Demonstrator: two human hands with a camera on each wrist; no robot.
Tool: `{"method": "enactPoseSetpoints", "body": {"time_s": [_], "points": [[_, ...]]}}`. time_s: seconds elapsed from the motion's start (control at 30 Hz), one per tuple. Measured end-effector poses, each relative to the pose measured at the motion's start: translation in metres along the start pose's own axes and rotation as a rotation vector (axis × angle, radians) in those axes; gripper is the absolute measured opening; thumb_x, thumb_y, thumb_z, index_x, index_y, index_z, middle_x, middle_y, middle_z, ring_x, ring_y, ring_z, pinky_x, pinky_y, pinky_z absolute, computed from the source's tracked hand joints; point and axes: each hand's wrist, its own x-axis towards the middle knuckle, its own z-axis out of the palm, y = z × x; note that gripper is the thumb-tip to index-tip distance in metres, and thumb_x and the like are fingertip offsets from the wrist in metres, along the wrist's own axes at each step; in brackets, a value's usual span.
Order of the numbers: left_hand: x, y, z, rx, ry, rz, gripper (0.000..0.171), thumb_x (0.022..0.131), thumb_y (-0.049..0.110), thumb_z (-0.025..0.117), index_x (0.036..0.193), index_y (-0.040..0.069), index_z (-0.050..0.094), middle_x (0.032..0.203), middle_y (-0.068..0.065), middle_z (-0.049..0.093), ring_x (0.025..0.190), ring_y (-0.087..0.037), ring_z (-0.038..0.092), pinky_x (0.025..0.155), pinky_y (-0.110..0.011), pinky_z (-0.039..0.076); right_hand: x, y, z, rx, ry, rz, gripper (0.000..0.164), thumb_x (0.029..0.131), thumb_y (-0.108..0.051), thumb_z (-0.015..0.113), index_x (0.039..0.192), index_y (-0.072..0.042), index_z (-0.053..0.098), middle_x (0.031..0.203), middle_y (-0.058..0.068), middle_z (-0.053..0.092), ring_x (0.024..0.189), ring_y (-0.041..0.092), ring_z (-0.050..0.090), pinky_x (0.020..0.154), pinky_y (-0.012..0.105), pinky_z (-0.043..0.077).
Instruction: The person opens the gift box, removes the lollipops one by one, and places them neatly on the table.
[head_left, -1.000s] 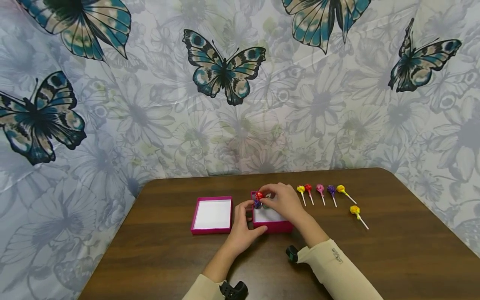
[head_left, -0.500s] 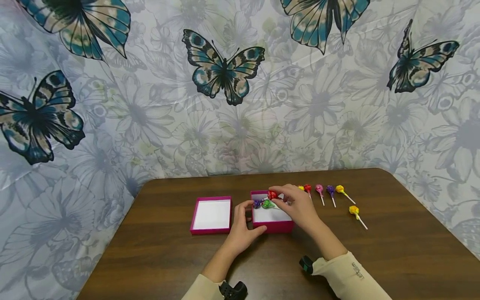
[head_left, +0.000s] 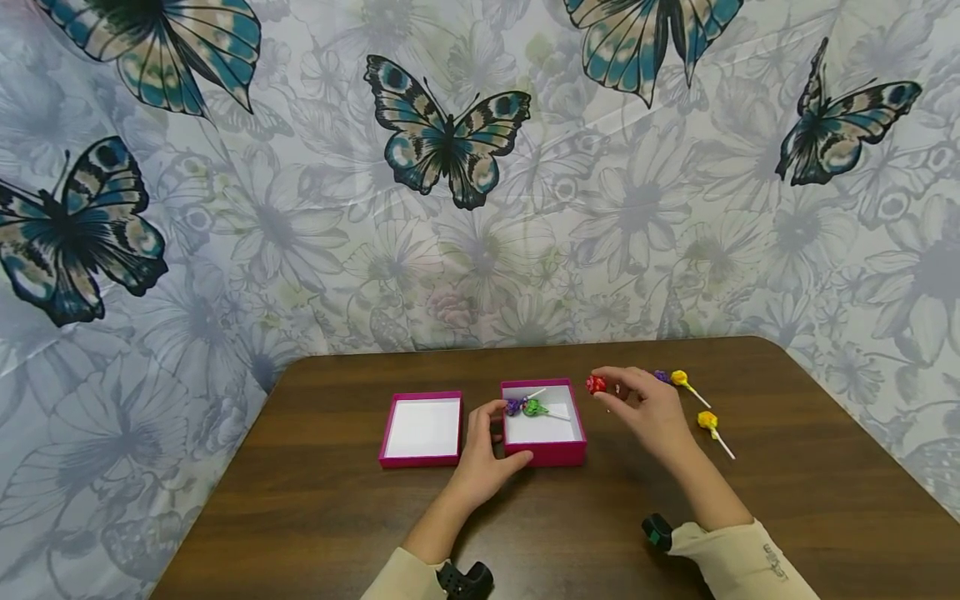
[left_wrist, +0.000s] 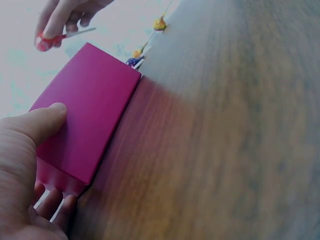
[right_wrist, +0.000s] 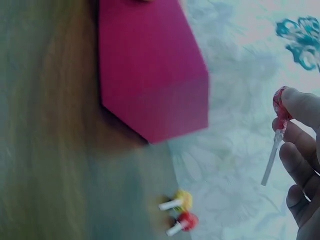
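Observation:
My left hand [head_left: 483,462] holds the left side of an open pink box [head_left: 546,454] with a white inside. Its thumb lies on the front wall, as the left wrist view also shows. Inside the box are a purple lollipop [head_left: 513,407] and a green lollipop [head_left: 534,407], their sticks pointing right. Just past the box's right side, my right hand [head_left: 651,417] pinches a red lollipop [head_left: 595,384] by its wrapped head between thumb and fingers. In the right wrist view its white stick [right_wrist: 270,162] hangs down and is free of the fingers.
A pink lid [head_left: 420,462], white inside up, lies left of the box. Right of it, a yellow lollipop [right_wrist: 184,200] and another red one [right_wrist: 188,220] lie side by side. Farther right are a purple one [head_left: 662,376] and two yellow ones [head_left: 707,420]. A butterfly-print cloth hangs behind the table.
My right hand has lifted the red lollipop out of the box and carried it right, over the lollipop row, now partly hidden. The left hand has stayed on the box.

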Motion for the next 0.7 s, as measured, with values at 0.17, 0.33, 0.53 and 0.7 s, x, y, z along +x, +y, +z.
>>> {"method": "enactPoseSetpoints", "body": {"time_s": [0.17,0.33,0.53,0.7], "points": [[-0.001,0.001,0.0,-0.002,0.002,-0.006,0.083,0.082,0.023,0.083,0.147,0.018,0.032,0.146,-0.007,0.034,0.125,-0.018,0.045,0.105,-0.031,0.048,0.0,0.008,-0.018,0.012,0.052,0.05,0.035,0.08,-0.005,0.082,0.112,-0.017,0.075,0.085,-0.002,0.068,0.069,0.0,0.048,0.058,0.012,0.041],[-0.001,0.001,0.001,0.001,0.0,-0.002,0.083,0.082,0.024,0.083,0.147,0.018,0.031,0.146,-0.006,0.034,0.126,-0.018,0.045,0.105,-0.031,0.048,0.0,0.015,-0.032,-0.011,0.074,0.058,0.033,0.079,-0.003,0.081,0.109,-0.014,0.075,0.085,-0.001,0.066,0.068,-0.002,0.046,0.056,0.013,0.038],[-0.002,0.001,0.002,0.004,-0.002,-0.004,0.083,0.082,0.024,0.083,0.147,0.019,0.031,0.146,-0.006,0.034,0.126,-0.018,0.045,0.105,-0.032,0.048,-0.004,0.03,-0.038,-0.056,0.071,0.069,0.03,0.079,-0.004,0.082,0.107,-0.012,0.075,0.088,0.004,0.071,0.072,-0.008,0.049,0.06,0.013,0.044],[-0.001,0.0,0.002,0.005,-0.003,0.001,0.083,0.082,0.023,0.083,0.147,0.018,0.031,0.146,-0.007,0.034,0.127,-0.018,0.044,0.106,-0.032,0.048,-0.006,0.039,-0.04,-0.094,0.057,0.129,0.03,0.081,-0.01,0.082,0.11,-0.014,0.075,0.093,0.006,0.073,0.071,-0.009,0.049,0.057,0.015,0.044]]}}
